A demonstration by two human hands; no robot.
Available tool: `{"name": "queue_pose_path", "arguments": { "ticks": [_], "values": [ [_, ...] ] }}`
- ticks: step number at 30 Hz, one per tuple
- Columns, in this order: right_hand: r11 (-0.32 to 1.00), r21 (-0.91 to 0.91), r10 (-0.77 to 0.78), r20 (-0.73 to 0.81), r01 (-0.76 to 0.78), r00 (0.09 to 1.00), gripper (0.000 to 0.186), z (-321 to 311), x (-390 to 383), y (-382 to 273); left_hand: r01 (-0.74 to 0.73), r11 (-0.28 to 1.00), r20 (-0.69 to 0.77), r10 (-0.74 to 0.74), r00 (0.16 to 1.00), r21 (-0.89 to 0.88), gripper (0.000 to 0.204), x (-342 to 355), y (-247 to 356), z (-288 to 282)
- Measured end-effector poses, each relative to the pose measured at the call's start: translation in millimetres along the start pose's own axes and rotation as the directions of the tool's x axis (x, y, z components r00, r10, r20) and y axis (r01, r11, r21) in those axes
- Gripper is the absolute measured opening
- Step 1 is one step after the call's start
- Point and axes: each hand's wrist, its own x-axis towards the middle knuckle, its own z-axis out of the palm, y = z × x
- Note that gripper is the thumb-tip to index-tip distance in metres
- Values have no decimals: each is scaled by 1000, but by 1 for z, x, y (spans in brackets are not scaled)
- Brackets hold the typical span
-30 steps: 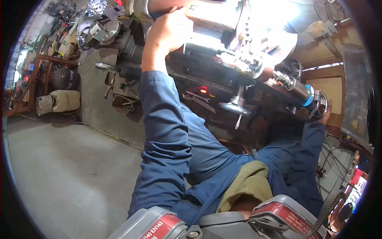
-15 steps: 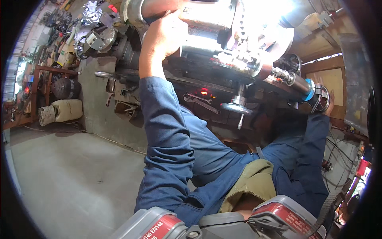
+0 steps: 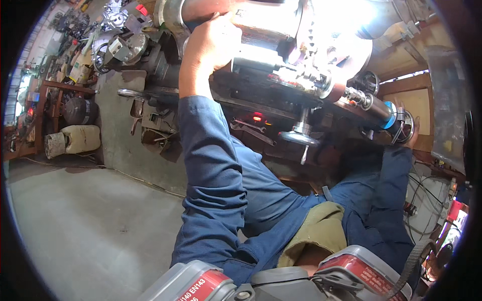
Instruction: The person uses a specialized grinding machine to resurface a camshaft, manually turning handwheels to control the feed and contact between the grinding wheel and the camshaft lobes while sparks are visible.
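My left hand (image 3: 211, 42) is closed against a large metal cylinder (image 3: 263, 19) on a lathe-like machine at the top, its fingertips partly hidden. Below that cylinder lies a bright steel shaft (image 3: 253, 58), joined to brightly lit fittings. My right hand (image 3: 412, 131) is closed on the rim of the handwheel (image 3: 404, 124) at the machine's right end, mostly behind it. Beside that wheel is a dark tube (image 3: 377, 110) with a blue ring (image 3: 389, 114). A second handwheel (image 3: 297, 138) with an upright handle sits on the machine's front, between my hands.
Cluttered shelves (image 3: 65, 85) with tools and parts line the left, with a cream jerrycan (image 3: 80, 138) low down. Wrenches (image 3: 251, 128) lie under the machine. Grey concrete floor (image 3: 95, 210) is at lower left. A wooden panel (image 3: 422, 100) and cables (image 3: 422, 195) are at the right.
Both hands stay on the same parts. The view has shifted slightly, and my right forearm sits a little higher in the picture than a second ago.
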Motion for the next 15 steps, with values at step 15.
{"name": "queue_pose_path", "arguments": {
  "ticks": [15],
  "values": [
    [1000,19,1,-2,-1,1000,64,-77,36,-6,58,998,7,-57,998,-26,35,0,1,-3]
  ]
}}
